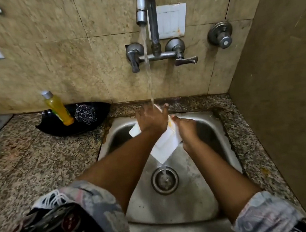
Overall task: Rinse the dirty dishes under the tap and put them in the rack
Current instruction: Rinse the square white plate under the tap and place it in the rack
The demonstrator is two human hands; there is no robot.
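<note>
A white square plate is tilted over the steel sink, one corner pointing down. Water runs from the tap onto its upper edge and streams off the low corner toward the drain. My left hand lies spread over the back of the plate with fingers straight, under the stream. My right hand grips the plate's right edge, where an orange smear shows. No rack is in view.
On the granite counter to the left, a black dish holds a yellow soap bottle and a steel scrubber. Tap handles stick out of the tiled wall. A side wall closes in on the right.
</note>
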